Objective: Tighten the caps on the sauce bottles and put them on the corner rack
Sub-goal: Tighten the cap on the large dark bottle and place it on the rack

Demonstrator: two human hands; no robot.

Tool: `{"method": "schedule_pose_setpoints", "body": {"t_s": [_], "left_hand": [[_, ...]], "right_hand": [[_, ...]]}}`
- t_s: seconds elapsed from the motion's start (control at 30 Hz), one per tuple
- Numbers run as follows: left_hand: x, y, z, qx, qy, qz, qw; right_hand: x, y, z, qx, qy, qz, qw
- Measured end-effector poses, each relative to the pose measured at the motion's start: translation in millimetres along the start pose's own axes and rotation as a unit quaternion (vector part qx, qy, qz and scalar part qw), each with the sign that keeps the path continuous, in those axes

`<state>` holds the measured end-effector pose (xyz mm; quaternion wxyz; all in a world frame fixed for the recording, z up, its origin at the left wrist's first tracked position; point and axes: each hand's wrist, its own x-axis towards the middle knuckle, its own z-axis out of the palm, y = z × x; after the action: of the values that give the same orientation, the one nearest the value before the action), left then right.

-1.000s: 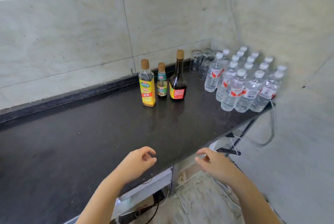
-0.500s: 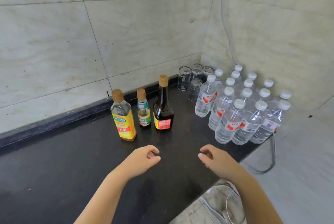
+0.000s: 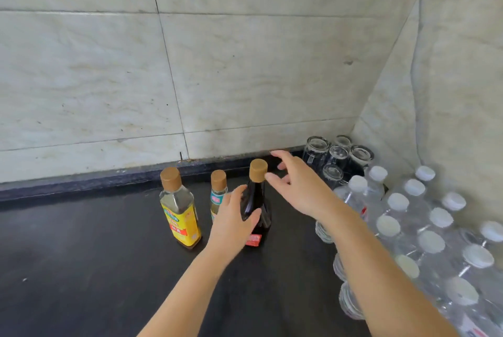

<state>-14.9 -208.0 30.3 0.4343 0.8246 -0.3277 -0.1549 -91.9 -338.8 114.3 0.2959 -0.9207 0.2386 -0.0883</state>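
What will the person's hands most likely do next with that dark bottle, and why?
Probably the right hand closes its fingers on the cork-coloured cap and twists. The left hand grips the dark bottle, while the right is open just beside the cap, not yet holding it.

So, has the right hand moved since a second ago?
Yes. The right hand went forward across the counter, from near its front edge up to the cap of the dark bottle, and is open beside it.
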Motion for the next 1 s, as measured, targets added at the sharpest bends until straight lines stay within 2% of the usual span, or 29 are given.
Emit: {"method": "schedule_pose_setpoints", "body": {"t_s": [0.17,0.4,0.5,0.57,0.63,0.73,0.87,0.9,1.0], "left_hand": [[31.4,10.2,20.2,-0.033,0.031,-0.054,0.997],[38.3,20.2,34.5,-0.116,0.057,-0.017,0.991],[30.9,33.6,24.7,-0.141,0.052,0.026,0.988],[24.3,46.8,13.6,-0.162,0.019,0.051,0.985],[14.5,59.3,4.9,-0.167,-0.03,0.065,0.983],[-4.9,67.7,0.1,-0.153,-0.061,0.058,0.985],[-25.2,54.7,6.0,-0.138,-0.014,0.004,0.99],[-27.9,51.3,9.1,-0.134,0.006,-0.017,0.991],[-33.9,46.4,13.1,-0.106,0.028,-0.061,0.992]], "right_hand": [[37.0,-14.4,-3.0,-0.143,-0.082,-0.144,0.976],[38.7,-11.6,-12.9,-0.244,-0.1,-0.236,0.935],[36.8,-12.0,-35.8,-0.262,-0.059,-0.365,0.891],[37.4,-11.8,-53.6,-0.268,-0.014,-0.477,0.837],[36.5,-12.5,-63.9,-0.265,0.02,-0.527,0.807],[29.0,-16.3,-59.7,-0.257,0.014,-0.514,0.818],[11.1,-18.0,-30.6,-0.225,0.009,-0.416,0.881],[7.8,-20.4,-23.2,-0.269,-0.019,-0.376,0.887],[-3.3,-38.4,-10.0,-0.394,-0.103,-0.28,0.869]]}}
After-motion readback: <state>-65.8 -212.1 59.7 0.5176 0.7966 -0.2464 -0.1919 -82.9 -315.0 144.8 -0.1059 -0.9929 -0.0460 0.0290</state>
